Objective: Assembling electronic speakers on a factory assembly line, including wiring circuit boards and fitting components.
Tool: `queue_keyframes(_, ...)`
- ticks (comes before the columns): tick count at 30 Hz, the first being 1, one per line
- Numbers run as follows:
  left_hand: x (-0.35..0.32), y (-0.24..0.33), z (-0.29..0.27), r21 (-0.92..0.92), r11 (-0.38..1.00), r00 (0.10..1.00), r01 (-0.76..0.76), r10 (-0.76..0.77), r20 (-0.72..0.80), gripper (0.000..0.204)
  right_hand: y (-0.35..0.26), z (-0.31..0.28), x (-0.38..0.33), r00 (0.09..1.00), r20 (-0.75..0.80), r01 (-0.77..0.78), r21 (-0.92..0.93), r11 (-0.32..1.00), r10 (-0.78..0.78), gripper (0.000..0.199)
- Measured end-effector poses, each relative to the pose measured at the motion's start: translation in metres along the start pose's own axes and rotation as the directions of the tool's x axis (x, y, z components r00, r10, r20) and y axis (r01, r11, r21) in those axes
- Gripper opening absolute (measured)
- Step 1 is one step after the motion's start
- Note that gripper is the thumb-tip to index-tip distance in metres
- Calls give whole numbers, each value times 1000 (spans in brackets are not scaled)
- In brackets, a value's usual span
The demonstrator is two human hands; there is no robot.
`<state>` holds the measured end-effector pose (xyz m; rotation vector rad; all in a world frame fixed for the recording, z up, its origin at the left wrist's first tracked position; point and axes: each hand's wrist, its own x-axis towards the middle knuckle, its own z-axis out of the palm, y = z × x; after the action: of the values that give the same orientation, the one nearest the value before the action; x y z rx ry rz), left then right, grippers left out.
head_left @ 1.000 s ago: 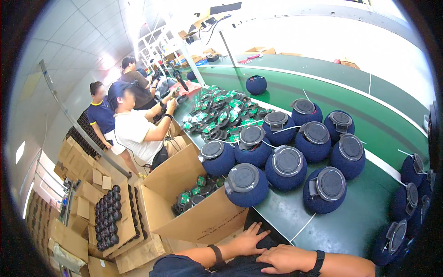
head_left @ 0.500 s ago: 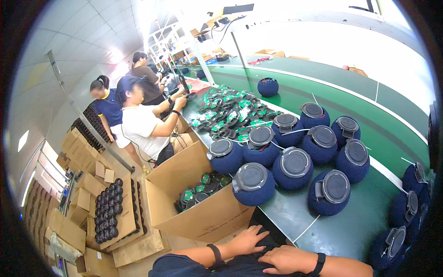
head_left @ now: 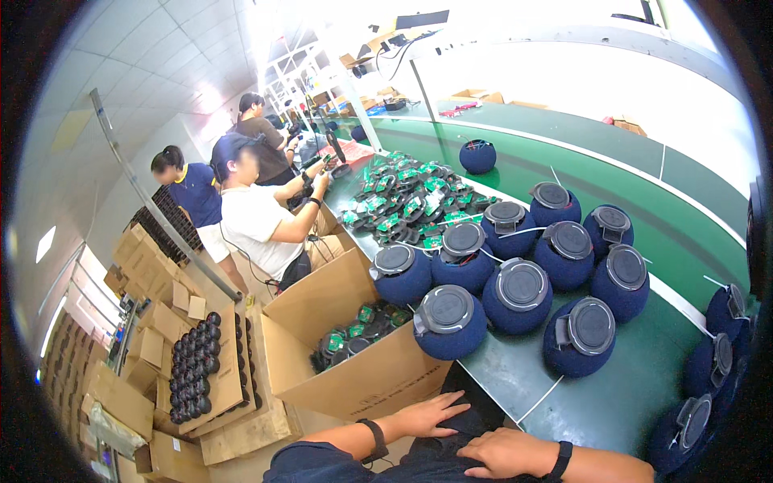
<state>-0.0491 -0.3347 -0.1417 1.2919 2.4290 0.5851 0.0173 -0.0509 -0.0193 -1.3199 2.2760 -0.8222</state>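
My left hand (head_left: 433, 414) lies flat on the dark cloth over my leg, fingers stretched out and holding nothing. Beside it my right hand (head_left: 506, 452) rests on the same dark cloth, also open. Above both hands, on the green bench (head_left: 499, 378), stand several round navy fabric-covered speakers (head_left: 448, 322) with dark grey disc caps and white cable ties. The closest ones are apart from my fingers. Just past my left hand is an open cardboard box (head_left: 394, 378) holding dark round parts with green circuit boards (head_left: 354, 334).
A heap of circuit-board parts (head_left: 411, 197) covers the bench's far left. A lone navy speaker (head_left: 477, 156) sits on the green conveyor (head_left: 564, 173). More speakers (head_left: 708, 362) line the right edge. Co-workers (head_left: 266, 209) are at the left, near a pallet of black round parts (head_left: 196, 366).
The whole view has shifted slightly, with things sitting a little further right. The co-worker in white has lowered their hands somewhat. My hands stay on my lap.
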Motion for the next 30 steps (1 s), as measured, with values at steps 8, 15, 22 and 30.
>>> queue_keyframes(8,4,9,1,43,999,990,-18,24,-141,70,14,6,7,989,128,78,-59,995,-70,49)
queue_keyframes(15,27,42,-7,151,949,961,275,-276,-14,71,11,4,5,989,146,52,-79,995,-40,48)
queue_keyframes(22,32,33,-2,67,961,964,267,-265,-35,70,16,11,5,984,175,40,-89,995,-24,48)
queue_keyframes(30,50,8,-7,-59,977,977,205,-208,-51,71,16,18,4,996,84,44,-43,998,-40,44)
